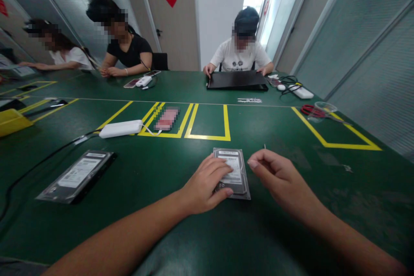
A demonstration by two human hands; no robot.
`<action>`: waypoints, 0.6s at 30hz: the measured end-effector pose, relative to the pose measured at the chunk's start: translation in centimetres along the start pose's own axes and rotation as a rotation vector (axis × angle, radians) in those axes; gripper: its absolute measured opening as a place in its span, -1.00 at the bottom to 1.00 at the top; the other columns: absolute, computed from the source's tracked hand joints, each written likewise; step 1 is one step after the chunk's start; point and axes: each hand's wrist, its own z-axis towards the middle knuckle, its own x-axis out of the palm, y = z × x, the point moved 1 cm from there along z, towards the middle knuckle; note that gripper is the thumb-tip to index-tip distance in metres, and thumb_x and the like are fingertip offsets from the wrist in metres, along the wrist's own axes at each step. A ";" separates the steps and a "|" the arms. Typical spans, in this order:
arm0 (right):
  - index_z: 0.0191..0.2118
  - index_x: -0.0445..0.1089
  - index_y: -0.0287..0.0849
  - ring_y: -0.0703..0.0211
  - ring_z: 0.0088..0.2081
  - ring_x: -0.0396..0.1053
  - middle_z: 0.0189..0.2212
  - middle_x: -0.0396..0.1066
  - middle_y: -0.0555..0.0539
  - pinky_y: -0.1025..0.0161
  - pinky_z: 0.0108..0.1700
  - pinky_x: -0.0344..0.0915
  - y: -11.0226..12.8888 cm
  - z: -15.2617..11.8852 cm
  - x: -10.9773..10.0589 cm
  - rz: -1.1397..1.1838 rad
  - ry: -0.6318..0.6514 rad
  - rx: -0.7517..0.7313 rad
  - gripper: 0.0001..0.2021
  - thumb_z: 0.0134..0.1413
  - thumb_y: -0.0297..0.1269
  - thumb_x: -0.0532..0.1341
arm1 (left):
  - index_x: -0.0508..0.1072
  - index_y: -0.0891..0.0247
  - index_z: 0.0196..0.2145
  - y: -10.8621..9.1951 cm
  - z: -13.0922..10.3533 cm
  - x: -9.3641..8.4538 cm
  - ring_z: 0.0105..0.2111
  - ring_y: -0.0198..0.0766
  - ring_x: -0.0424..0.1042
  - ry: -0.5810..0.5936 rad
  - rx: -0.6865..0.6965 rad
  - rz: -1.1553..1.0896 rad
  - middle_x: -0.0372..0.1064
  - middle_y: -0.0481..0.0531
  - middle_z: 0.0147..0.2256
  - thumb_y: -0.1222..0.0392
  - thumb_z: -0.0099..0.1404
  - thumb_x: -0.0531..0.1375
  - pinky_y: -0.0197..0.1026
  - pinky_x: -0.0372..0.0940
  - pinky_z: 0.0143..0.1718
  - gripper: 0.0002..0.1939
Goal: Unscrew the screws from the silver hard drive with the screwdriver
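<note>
A hard drive (237, 172) in a clear bag lies flat on the green table (161, 241) in front of me. My left hand (208, 183) rests over its left part, fingers apart across the label and thumb near the lower edge. Just right of the drive, my right hand (274, 170) is closed with thumb and fingertips together. A thin small tip pokes up behind its fingers, too small to make out. A second bagged hard drive (76, 174) lies at the left.
A white power bank (121, 129) with a black cable lies beyond the left drive, near a phone (167, 118). Yellow tape (207, 137) marks the table. Red-handled scissors (312, 111) lie back right. A person (239, 56) opposite holds a black panel (237, 81).
</note>
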 end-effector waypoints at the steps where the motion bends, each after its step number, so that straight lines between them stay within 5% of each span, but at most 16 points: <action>1: -0.39 0.33 -0.11 0.24 -0.47 0.22 -0.50 0.32 0.03 0.27 -0.43 0.15 0.0 0.2 1.1 0.065 0.029 0.023 -0.69 0.15 0.03 0.22 | 0.28 0.24 0.17 0.0 -0.1 0.0 0.13 0.00 0.35 -0.073 0.010 -0.031 0.39 0.22 0.06 0.07 0.42 0.15 0.20 0.18 0.24 -0.58; 3: -0.40 0.32 -0.11 0.29 -0.51 0.12 -0.54 0.24 0.07 0.30 -0.46 0.07 -0.5 0.7 3.0 0.171 0.032 0.077 -0.71 0.16 0.00 0.24 | 0.31 0.24 0.09 0.1 -0.2 0.1 -0.03 -0.08 0.43 -0.207 0.018 -0.070 0.42 0.19 -0.06 0.17 0.42 0.14 0.03 0.37 0.03 -0.69; 7: -0.39 0.32 -0.12 0.34 -0.55 0.00 -0.58 0.14 0.13 0.32 -0.49 -0.01 -2.0 1.1 5.5 0.411 0.028 0.155 -0.74 0.13 -0.05 0.28 | 0.33 0.24 0.03 0.0 -0.5 -0.1 -0.18 -0.19 0.43 -0.398 -0.007 -0.036 0.41 0.11 -0.18 0.29 0.41 0.14 -0.14 0.40 -0.15 -0.75; 18: -0.41 0.35 -0.14 0.33 -0.51 0.02 -0.56 0.15 0.12 0.31 -0.46 -0.01 -3.8 0.7 6.3 0.506 0.077 0.143 -0.68 0.12 0.01 0.32 | 0.46 0.23 -0.08 -0.3 0.0 -0.4 -0.22 -0.22 0.47 -0.472 0.005 -0.031 0.50 0.05 -0.24 0.37 0.38 0.21 -0.15 0.40 -0.16 -0.82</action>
